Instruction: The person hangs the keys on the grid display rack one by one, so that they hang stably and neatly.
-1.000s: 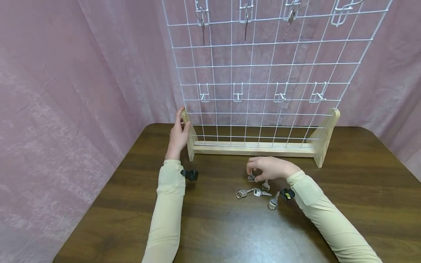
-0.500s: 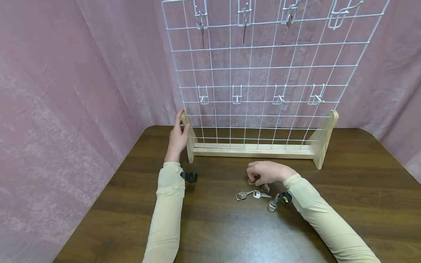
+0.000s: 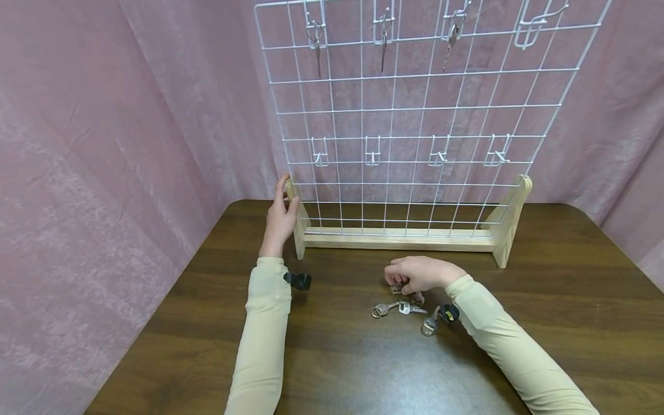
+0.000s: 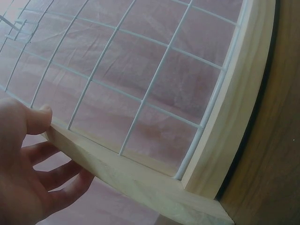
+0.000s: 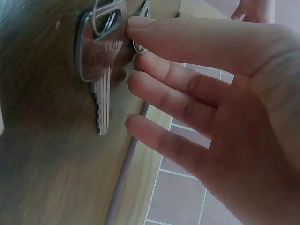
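My left hand [image 3: 280, 222] grips the left wooden side post of the grid stand [image 4: 117, 171]. Its thumb rests along the post's edge, the other fingers go behind. Low over the table, my right hand [image 3: 422, 272] pinches a key [image 3: 396, 288] with thumb and index finger; in the right wrist view that key's ring [image 5: 139, 47] shows just past the thumb, while the index finger is hidden. The other fingers there are spread and bent. Close by lie more keys with rings: one pointing left [image 3: 380, 310], a flat key [image 5: 101, 56] near the palm, and others.
The white wire grid [image 3: 394, 124] stands upright in the wooden base [image 3: 399, 240]. Three keys hang on its upper hooks, one of them a hanging key [image 3: 384, 46]. Lower hooks [image 3: 372, 157] hold nothing. Pink curtains [image 3: 129, 144] surround the brown table [image 3: 207, 323].
My right hand has lowered slightly and its fingers have closed in on the key. The left hand stays on the post. The head view has tilted up a little.
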Demonstrator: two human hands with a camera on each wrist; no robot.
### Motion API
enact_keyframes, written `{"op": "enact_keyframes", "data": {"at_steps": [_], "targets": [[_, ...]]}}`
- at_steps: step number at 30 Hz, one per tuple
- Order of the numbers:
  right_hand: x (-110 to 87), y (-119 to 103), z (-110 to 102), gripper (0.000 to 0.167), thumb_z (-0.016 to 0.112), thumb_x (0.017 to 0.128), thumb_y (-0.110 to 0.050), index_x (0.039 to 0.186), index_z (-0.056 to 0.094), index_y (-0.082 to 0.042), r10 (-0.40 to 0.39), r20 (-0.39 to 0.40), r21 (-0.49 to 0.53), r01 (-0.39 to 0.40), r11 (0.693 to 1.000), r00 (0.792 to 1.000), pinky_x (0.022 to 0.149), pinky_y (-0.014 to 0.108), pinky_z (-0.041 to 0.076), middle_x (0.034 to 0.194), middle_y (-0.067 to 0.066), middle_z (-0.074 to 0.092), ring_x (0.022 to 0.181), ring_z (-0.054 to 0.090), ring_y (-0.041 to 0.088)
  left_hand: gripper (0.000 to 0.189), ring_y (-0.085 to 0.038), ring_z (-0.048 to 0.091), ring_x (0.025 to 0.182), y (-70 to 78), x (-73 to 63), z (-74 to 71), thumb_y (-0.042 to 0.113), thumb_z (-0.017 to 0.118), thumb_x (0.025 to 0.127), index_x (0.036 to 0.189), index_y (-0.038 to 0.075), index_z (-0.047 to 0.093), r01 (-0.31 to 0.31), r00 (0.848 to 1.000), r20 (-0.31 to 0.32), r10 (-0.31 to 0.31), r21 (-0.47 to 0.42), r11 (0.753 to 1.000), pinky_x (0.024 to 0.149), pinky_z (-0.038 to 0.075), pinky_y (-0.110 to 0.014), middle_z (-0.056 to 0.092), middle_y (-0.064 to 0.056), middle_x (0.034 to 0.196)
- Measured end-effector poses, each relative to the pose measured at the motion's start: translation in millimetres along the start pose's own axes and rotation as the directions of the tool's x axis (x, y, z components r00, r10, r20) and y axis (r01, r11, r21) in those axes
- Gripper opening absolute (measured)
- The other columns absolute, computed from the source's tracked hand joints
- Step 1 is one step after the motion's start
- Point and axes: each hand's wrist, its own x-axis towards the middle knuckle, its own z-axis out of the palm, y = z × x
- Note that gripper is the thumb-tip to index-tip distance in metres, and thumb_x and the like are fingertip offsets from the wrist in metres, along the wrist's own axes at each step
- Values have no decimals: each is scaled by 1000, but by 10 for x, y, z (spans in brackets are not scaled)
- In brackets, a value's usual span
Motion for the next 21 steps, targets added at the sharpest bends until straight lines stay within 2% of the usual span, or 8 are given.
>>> {"op": "enact_keyframes", "data": {"at_steps": [5, 11, 16, 21], "targets": [[-6, -5, 11, 26, 74, 71, 0, 85, 58, -14, 31, 10, 14, -31, 999, 999, 64, 18, 40, 81, -2, 52, 73, 47, 7, 57, -37, 59, 115, 3, -1, 5, 23, 47, 102, 150, 42, 22, -2, 1000, -9, 2, 0, 1000, 88, 53, -53, 49, -22, 141], [-5, -1, 37, 25, 74, 71, 0, 81, 55, -14, 62, 12, 25, -62, 998, 998, 61, 17, 38, 84, -3, 48, 71, 44, 3, 58, -36, 59, 115, -11, 3, 12, 24, 47, 103, 149, 46, 21, 8, 1000, -1, -8, -2, 1000, 87, 54, -52, 48, -21, 142], [-10, -2, 29, 28, 72, 72, 2, 87, 56, -15, 33, 6, 3, -34, 999, 999, 61, 18, 37, 83, -1, 50, 70, 43, 2, 58, -36, 59, 114, -19, 8, 15, 24, 47, 103, 149, 45, 21, 8, 1000, 0, -8, -4, 1000, 87, 54, -52, 48, -20, 142], [-2, -1, 3, 21, 72, 74, 0, 79, 58, -15, 24, 14, -9, -24, 1000, 1000, 59, 16, 35, 77, -2, 50, 67, 41, 0, 58, -36, 58, 115, -18, 25, 16, 24, 46, 103, 151, 42, 19, -2, 1000, 4, 3, -3, 1000, 89, 52, -53, 47, -19, 142]]}}
